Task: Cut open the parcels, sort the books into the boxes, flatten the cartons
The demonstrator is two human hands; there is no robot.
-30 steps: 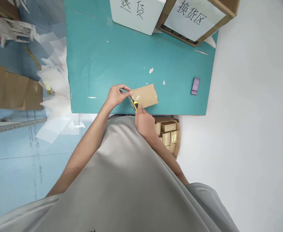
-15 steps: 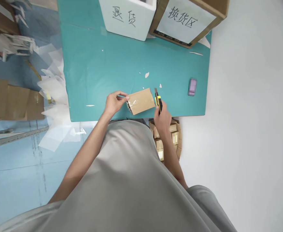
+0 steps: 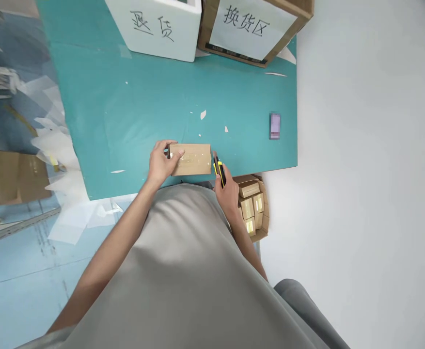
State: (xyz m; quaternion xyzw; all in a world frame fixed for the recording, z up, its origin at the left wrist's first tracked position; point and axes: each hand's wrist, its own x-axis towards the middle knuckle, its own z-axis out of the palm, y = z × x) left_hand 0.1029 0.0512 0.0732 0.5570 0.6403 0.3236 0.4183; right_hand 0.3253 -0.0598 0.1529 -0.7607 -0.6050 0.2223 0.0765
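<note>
A small brown cardboard box point(image 3: 194, 160) with shiny clear tape on it lies near the front edge of the green-topped table point(image 3: 154, 106). My left hand point(image 3: 162, 162) grips its left end, the thumb on top and the fingers at the far left corner. In my right hand point(image 3: 228, 193) is a black and yellow utility knife point(image 3: 219, 170), its tip pointing away from me. The knife tip is just beside the box's right end; whether it touches cannot be told.
A white bin point(image 3: 161, 31) and a labelled cardboard carton point(image 3: 252, 29) stand at the back. A phone-like object point(image 3: 275, 126) lies at the right. Below the front edge, an open carton point(image 3: 265, 218) holds several small boxes. Paper scraps point(image 3: 203, 115) dot the tabletop.
The box has turned from a slant to nearly square with the front edge. My left thumb now reaches further over its top. The camera view has shifted, and the knife stays at the right end.
</note>
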